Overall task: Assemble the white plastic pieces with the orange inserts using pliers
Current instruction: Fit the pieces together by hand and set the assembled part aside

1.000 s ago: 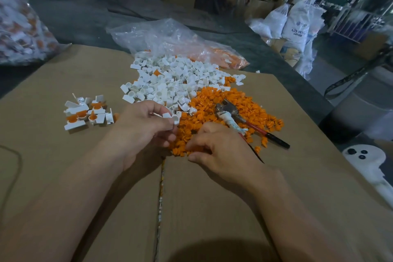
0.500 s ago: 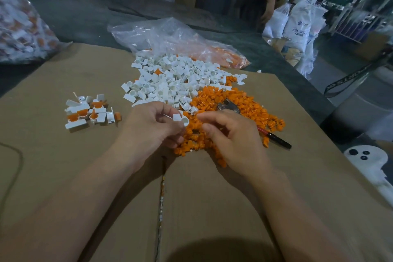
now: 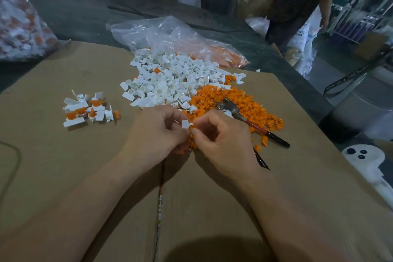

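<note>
orange insert (image 3: 192,127), just lifted from the pile (image 3: 212,98), is pinched by the right hand (image 3: 223,140) against the white piece (image 3: 185,124) gripped by the left hand (image 3: 157,134); pliers (image 3: 253,125) are judged next.

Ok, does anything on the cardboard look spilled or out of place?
Minor only: one orange insert sits stray among the white pieces, and the pliers lie on top of the orange pile.
</note>
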`<state>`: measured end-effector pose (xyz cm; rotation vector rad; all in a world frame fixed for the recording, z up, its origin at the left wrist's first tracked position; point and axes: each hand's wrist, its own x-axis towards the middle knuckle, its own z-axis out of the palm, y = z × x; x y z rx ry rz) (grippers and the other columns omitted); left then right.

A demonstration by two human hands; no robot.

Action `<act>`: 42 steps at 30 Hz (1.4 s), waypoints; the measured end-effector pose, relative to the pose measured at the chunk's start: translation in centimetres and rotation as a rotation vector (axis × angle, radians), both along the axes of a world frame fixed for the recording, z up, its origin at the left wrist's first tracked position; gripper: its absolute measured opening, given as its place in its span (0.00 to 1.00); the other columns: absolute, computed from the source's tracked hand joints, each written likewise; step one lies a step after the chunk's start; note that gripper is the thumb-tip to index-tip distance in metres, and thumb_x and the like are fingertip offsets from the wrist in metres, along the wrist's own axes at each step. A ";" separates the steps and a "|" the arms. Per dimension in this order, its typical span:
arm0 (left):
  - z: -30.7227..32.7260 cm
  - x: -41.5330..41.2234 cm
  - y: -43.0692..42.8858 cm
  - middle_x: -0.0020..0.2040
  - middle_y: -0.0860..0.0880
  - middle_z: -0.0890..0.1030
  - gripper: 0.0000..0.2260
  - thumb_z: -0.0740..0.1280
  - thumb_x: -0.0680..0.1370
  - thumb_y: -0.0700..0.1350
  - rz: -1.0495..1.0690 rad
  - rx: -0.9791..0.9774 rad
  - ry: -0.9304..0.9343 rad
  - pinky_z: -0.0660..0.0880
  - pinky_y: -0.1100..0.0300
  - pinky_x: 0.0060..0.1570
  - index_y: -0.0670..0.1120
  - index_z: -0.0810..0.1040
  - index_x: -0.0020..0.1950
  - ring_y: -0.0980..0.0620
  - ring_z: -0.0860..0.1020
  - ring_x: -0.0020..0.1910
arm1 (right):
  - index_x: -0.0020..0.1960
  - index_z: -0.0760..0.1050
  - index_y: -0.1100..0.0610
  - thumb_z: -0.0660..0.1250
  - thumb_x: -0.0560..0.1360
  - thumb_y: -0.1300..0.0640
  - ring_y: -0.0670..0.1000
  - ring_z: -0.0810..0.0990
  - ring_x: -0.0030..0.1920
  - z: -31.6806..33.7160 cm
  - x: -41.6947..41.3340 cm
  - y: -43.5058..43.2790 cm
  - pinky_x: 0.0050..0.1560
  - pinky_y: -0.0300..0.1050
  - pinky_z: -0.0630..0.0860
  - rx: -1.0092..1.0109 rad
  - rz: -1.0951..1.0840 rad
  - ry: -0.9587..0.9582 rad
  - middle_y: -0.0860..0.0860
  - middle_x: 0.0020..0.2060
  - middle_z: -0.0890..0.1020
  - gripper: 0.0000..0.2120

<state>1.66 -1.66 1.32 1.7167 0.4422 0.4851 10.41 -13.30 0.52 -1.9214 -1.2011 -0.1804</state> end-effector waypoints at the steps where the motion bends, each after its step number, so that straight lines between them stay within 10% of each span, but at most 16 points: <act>1: 0.0 0.0 0.0 0.24 0.49 0.79 0.10 0.70 0.71 0.32 0.001 0.004 -0.001 0.78 0.62 0.27 0.46 0.76 0.37 0.52 0.79 0.25 | 0.43 0.78 0.53 0.66 0.71 0.57 0.43 0.77 0.36 0.0 0.0 0.0 0.33 0.35 0.75 0.012 -0.001 -0.024 0.42 0.34 0.78 0.03; 11: 0.1 0.0 0.4 0.25 0.49 0.80 0.12 0.69 0.71 0.32 0.049 -0.026 0.002 0.80 0.59 0.28 0.48 0.78 0.36 0.52 0.79 0.25 | 0.53 0.80 0.62 0.69 0.69 0.63 0.40 0.76 0.44 0.2 0.6 -0.4 0.45 0.29 0.73 0.069 0.105 -0.065 0.44 0.41 0.78 0.12; 20: 0.1 -0.3 0.3 0.30 0.43 0.82 0.07 0.69 0.73 0.33 -0.015 -0.016 -0.009 0.80 0.57 0.33 0.45 0.80 0.42 0.48 0.80 0.28 | 0.46 0.82 0.60 0.70 0.68 0.63 0.49 0.81 0.38 0.3 0.3 -0.5 0.37 0.50 0.80 0.053 0.085 -0.125 0.52 0.38 0.83 0.07; 26: 0.2 -0.3 0.5 0.27 0.46 0.81 0.10 0.68 0.73 0.32 -0.041 -0.023 -0.021 0.79 0.58 0.30 0.47 0.78 0.40 0.49 0.79 0.27 | 0.51 0.81 0.56 0.73 0.68 0.62 0.43 0.79 0.42 0.6 0.3 -0.6 0.43 0.36 0.77 0.038 0.064 0.055 0.48 0.42 0.81 0.12; 31: 0.4 -0.2 0.5 0.25 0.48 0.79 0.08 0.69 0.72 0.32 -0.065 -0.057 -0.027 0.79 0.60 0.29 0.44 0.78 0.38 0.53 0.78 0.26 | 0.55 0.78 0.51 0.73 0.68 0.65 0.46 0.83 0.45 0.8 0.5 -0.6 0.50 0.46 0.80 -0.017 0.117 0.475 0.47 0.45 0.83 0.19; 42: 0.8 -0.2 0.3 0.24 0.46 0.79 0.06 0.70 0.71 0.32 -0.048 -0.082 -0.007 0.77 0.63 0.26 0.40 0.77 0.36 0.53 0.78 0.24 | 0.51 0.80 0.57 0.73 0.68 0.66 0.49 0.84 0.44 0.7 0.4 -0.6 0.49 0.48 0.80 0.050 0.172 0.527 0.52 0.42 0.84 0.13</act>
